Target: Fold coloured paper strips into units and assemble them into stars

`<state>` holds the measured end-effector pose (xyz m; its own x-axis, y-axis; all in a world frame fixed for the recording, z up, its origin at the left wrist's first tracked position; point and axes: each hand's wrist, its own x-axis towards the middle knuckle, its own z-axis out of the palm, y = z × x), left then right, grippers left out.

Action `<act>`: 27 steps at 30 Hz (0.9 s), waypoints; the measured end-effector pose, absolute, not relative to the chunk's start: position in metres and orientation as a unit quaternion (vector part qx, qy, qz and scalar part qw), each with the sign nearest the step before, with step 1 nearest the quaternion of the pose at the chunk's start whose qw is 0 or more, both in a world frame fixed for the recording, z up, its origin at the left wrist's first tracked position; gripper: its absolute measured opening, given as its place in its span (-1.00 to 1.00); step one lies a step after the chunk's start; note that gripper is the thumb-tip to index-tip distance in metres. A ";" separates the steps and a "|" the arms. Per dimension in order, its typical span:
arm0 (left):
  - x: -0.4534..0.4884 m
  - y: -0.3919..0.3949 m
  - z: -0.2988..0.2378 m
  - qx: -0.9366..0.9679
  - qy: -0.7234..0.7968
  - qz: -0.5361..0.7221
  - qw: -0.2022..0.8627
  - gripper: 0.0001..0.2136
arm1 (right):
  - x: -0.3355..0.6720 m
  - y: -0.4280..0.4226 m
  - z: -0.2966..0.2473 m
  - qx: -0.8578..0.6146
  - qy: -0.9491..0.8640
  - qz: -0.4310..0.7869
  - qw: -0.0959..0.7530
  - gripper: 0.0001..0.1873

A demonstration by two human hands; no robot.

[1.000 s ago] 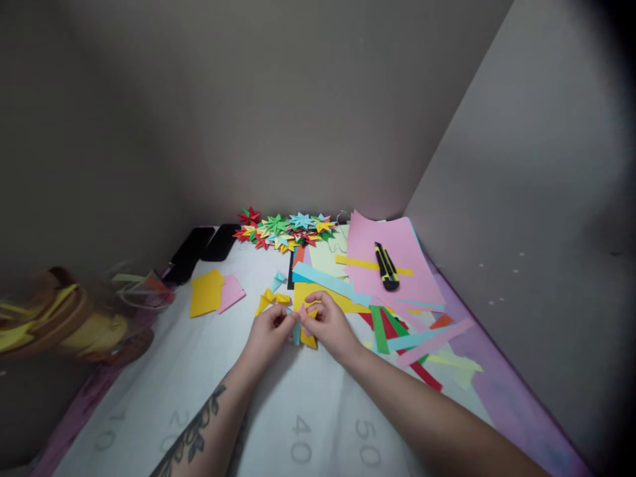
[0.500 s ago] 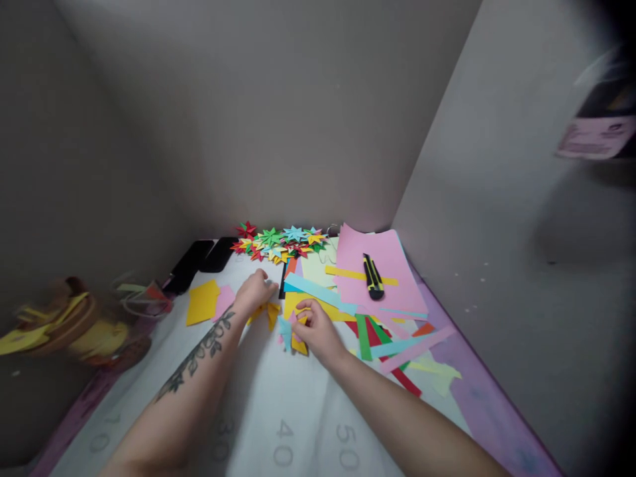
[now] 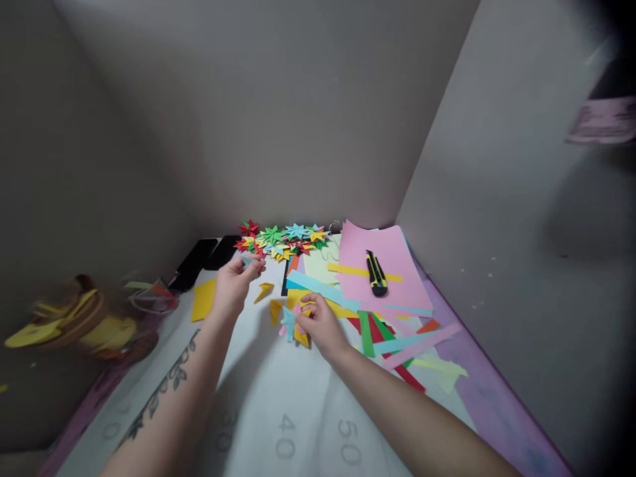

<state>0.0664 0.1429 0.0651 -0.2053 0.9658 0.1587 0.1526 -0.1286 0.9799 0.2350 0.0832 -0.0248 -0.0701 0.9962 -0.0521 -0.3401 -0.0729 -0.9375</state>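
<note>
My left hand (image 3: 234, 283) is raised over the left part of the table, pinching a small light-blue folded paper piece (image 3: 247, 261), mostly hidden by the fingers. Between thumb and fingers of my right hand (image 3: 322, 327) is a partly joined paper star (image 3: 288, 323) of light-blue, pink and yellow folded points, held low over the white mat. Two loose yellow folded paper pieces (image 3: 264, 291) lie between the hands, one close to the star. Behind my left wrist is a stack of yellow paper (image 3: 203, 301).
Finished paper stars (image 3: 272, 236) are piled at the back wall. A yellow-black utility knife (image 3: 376, 273) rests on pink sheets (image 3: 355, 248). Coloured paper strips (image 3: 397, 348) are scattered right of my right hand. Two black phone-like slabs (image 3: 197, 262) and a brown-yellow pot-like object (image 3: 84, 318) are at the left.
My left hand has moved up and left from the yellow folded pieces and now pinches a light-blue piece. The right hand still holds the paper star in nearly the same place.
</note>
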 end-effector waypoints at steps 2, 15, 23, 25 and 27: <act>0.066 0.128 0.065 0.457 0.516 0.577 0.438 -0.65 | 0.235 0.083 -0.026 -0.399 -0.409 0.607 0.552 -0.68; 0.077 0.073 0.007 0.445 0.547 0.489 0.514 -0.76 | 0.240 0.084 -0.022 -0.474 -0.414 0.510 0.587 -0.68; 0.093 0.062 0.007 0.459 0.548 0.435 0.548 -0.78 | 0.233 0.078 -0.023 -0.480 -0.463 0.466 0.582 -0.72; 0.095 0.062 0.004 0.452 0.546 0.438 0.553 -0.78 | 0.233 0.075 -0.023 -0.481 -0.470 0.456 0.583 -0.73; 0.094 0.063 -0.001 0.454 0.545 0.434 0.555 -0.78 | 0.232 0.074 -0.023 -0.485 -0.473 0.448 0.584 -0.74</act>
<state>0.0938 0.0630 -0.0009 0.0275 0.9772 -0.2106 0.0132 0.2103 0.9776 0.2325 0.0737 -0.0225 0.1511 0.9816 0.1167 -0.0653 0.1277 -0.9897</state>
